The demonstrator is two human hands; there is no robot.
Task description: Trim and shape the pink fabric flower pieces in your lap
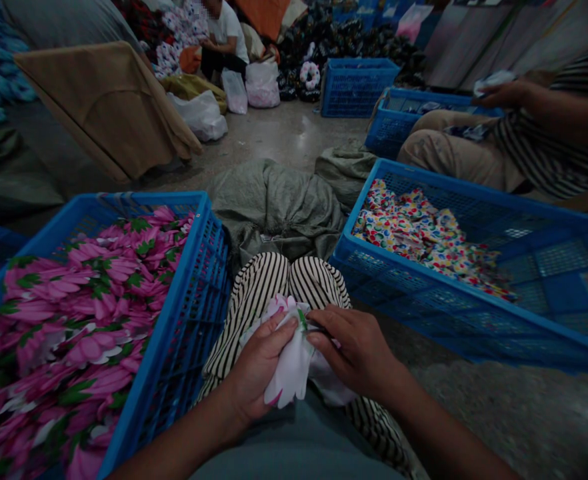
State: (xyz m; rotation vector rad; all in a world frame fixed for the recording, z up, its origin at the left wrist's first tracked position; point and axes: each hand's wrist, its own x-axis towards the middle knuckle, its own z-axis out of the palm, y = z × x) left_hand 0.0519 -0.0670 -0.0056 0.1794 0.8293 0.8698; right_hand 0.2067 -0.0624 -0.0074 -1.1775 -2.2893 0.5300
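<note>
Above my lap I hold a soft white fabric piece with pink edges, petal-like ends and a bit of green at its top. My left hand pinches it from the left, thumb on top. From the right, my right hand closes on the cloth beside the green part; its fingertips are partly hidden. Left of my knees stands a blue plastic crate heaped with pink, green and white petal-shaped fabric pieces that resemble the one in my hands.
On the right, a second blue crate holds colourful dotted fabric pieces. A grey-green sack lies ahead of my knees. Beyond the right crate sits a person in stripes. A cloth-draped board leans at left; another person sits farther back.
</note>
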